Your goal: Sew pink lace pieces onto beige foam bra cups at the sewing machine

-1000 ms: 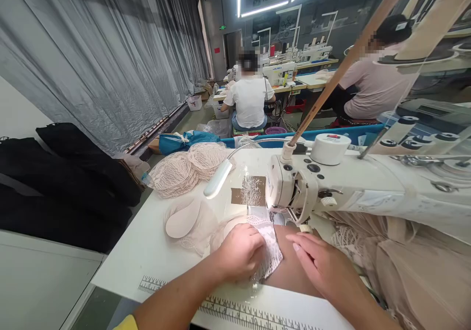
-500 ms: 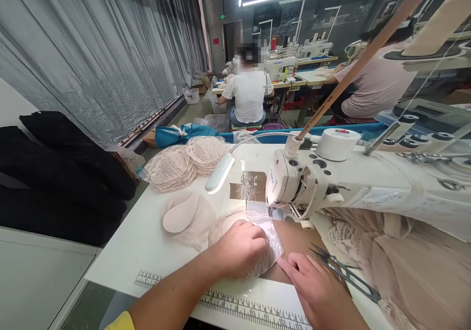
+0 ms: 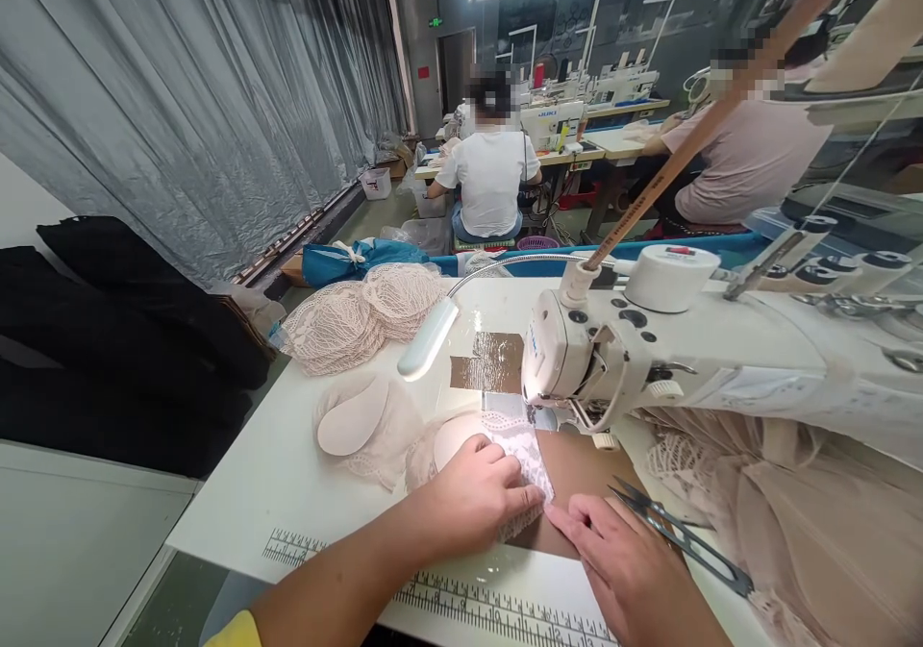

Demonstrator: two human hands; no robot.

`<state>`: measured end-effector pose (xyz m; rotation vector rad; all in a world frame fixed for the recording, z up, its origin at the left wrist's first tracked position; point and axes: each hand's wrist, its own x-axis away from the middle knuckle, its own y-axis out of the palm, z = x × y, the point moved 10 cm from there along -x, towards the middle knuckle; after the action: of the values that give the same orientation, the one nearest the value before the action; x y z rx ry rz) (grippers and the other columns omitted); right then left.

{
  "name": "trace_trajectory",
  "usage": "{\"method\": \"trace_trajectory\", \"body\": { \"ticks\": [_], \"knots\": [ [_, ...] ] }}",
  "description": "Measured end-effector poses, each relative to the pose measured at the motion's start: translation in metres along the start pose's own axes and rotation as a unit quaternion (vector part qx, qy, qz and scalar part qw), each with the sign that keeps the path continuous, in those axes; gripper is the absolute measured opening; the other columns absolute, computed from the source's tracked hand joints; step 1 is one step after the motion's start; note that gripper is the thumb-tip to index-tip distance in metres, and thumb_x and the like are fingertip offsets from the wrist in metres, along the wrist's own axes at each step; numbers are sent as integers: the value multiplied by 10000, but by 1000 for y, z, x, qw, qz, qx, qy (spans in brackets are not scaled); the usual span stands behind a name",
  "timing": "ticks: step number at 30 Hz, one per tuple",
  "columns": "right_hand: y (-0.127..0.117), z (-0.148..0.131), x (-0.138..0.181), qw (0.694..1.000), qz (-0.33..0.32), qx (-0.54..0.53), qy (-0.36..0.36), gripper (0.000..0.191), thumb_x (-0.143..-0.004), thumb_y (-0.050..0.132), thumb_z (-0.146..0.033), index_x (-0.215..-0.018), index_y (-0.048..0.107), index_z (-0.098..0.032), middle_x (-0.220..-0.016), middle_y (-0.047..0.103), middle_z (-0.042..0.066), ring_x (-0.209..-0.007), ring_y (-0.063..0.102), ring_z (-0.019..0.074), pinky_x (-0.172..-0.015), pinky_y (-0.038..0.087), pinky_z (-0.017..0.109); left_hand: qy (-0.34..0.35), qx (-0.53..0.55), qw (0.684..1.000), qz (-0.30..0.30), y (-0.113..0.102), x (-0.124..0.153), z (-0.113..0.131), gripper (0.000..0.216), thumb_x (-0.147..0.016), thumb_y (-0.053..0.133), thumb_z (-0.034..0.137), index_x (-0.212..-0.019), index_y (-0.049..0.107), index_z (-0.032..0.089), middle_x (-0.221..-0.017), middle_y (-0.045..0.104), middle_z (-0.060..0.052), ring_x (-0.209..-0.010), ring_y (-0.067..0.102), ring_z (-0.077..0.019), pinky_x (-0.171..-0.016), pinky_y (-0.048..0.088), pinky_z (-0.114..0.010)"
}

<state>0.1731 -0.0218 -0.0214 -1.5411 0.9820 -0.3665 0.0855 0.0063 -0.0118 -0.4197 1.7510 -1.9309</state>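
Note:
Beneath the needle end of a white sewing machine lies a beige lace bra cup with a pale smooth pad and a scalloped lace edge. My left hand rests on the lace with its fingers curled, gripping it, and its thumb reaches to the right edge. Close to that thumb, my right hand has its digits bent together at the same lace edge; its fingertips are partly hidden. Black-bladed thread snips lie just right of my right hand. A second padded lace cup is left of the first.
Stacked lace cups stand at the table's far left, beside a lamp head. Beige fabric is heaped on the right. A printed ruler runs along the front edge. Two people sit at machines beyond.
My left hand has shifted slightly down, and its thumb now extends to the lace's right edge near my right hand. My right hand stays nearly in place.

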Motion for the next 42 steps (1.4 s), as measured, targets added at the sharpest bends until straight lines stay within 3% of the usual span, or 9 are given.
{"method": "trace_trajectory", "body": {
  "ticks": [4, 9, 18, 25, 33, 42],
  "knots": [
    [-7, 7, -5, 1000, 19, -12, 9, 439, -860, 376, -22, -1230, 528, -205, -911, 595, 52, -772, 541, 169, -676, 441, 273, -2, 8, 1000, 0, -2, -1, 0, 387, -841, 546, 200, -1226, 541, 239, -918, 557, -51, -829, 459, -195, -829, 344, -353],
    [-3, 11, -12, 999, 15, 13, 40, 453, -798, 363, 31, -1079, 631, -203, -782, 555, 33, -707, 475, 183, -630, 367, 294, 8, 43, 999, 15, -8, -2, 0, 382, -832, 556, 203, -1214, 547, 208, -1173, 551, -83, -1014, 491, -217, -876, 371, -337],
    [-4, 11, -12, 996, 86, 3, 30, 471, -718, 372, 53, -991, 648, -215, -733, 533, 30, -662, 419, 182, -613, 287, 302, -37, 54, 998, -1, -10, -9, -11, 552, -730, 576, 224, -1266, 479, 137, -1281, 531, -102, -863, 505, -220, -775, 443, -333],
    [-8, 7, -15, 998, 56, 24, 28, 413, -771, 385, 36, -965, 636, -228, -733, 539, 16, -653, 442, 171, -605, 299, 286, -60, 43, 997, 9, -7, -11, -15, 493, -746, 526, 180, -1236, 530, 123, -1342, 514, -98, -909, 511, -229, -793, 466, -327],
    [-2, 14, -31, 999, 1, 16, 40, 351, -756, 388, 25, -839, 619, -226, -726, 555, 13, -662, 496, 168, -595, 331, 276, -10, 36, 999, 5, -6, -19, -26, 497, -751, 527, 154, -1243, 545, 85, -1322, 542, -138, -950, 544, -252, -817, 449, -347],
    [4, 24, -54, 996, 19, 70, 53, 369, -732, 405, 23, -839, 653, -228, -720, 578, 20, -632, 524, 171, -579, 329, 294, -9, 12, 1000, -3, -9, -32, -52, 497, -798, 563, 217, -1284, 521, 123, -1326, 543, -116, -992, 521, -249, -836, 437, -348]
  ]
}}
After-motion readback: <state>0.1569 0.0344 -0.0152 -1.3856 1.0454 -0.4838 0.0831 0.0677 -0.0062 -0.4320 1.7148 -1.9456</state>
